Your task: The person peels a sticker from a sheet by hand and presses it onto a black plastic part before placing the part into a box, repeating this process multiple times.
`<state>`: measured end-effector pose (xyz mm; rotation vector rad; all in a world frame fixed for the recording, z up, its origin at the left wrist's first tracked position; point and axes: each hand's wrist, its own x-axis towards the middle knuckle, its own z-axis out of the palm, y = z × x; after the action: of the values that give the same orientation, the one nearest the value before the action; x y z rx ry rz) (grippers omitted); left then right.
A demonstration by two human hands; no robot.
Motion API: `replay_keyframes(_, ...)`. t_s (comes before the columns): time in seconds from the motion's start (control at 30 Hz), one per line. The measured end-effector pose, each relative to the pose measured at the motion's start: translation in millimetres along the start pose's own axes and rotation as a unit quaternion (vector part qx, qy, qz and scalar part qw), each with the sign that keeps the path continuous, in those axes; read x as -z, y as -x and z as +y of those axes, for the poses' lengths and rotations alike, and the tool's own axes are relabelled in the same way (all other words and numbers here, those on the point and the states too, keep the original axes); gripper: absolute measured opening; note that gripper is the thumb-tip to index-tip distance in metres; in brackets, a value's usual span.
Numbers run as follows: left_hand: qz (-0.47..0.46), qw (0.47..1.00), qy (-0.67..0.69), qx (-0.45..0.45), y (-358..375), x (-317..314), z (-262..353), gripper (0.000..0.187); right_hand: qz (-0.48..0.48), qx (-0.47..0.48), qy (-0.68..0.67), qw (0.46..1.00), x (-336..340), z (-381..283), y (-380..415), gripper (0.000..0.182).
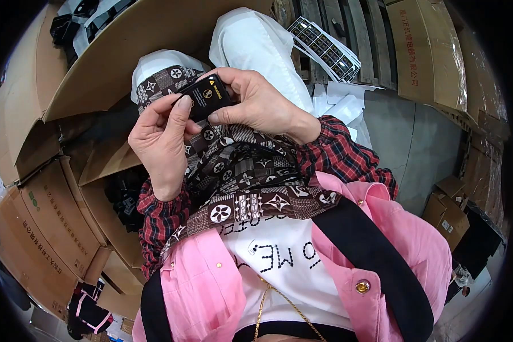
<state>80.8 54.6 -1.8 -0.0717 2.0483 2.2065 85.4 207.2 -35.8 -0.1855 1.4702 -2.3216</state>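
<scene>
A small black rectangular device (206, 96) with an orange warning label sits between both my hands, above my lap. My left hand (159, 137) grips its left side, thumb pressed on the face. My right hand (256, 102) wraps over its top and right side. Both wrists come out of red plaid cuffs. A brown patterned scarf (251, 176) hangs below the hands, over a pink jacket (199, 285) and a white lettered shirt.
Open cardboard boxes (57, 216) stand at the left, one holding more black items (125, 196). A large cardboard flap (131, 40) lies ahead. Sheets of labels (325, 48) and white paper (345, 102) lie on the grey floor at right, near more cartons (447, 214).
</scene>
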Motion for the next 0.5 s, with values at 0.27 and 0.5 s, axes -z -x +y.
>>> replay_keyframes(0.27,0.010,1.000,-0.024,-0.016,0.3,-2.6,0.0,0.012,0.002,0.005,0.001,1.000,-1.3,-2.2,-0.8,0.043)
replay_keyframes(0.5,0.011,0.999,-0.022,-0.036,0.0,-2.5,-0.9,0.011,0.024,0.007,-0.037,0.999,-5.2,-4.4,-1.9,0.037)
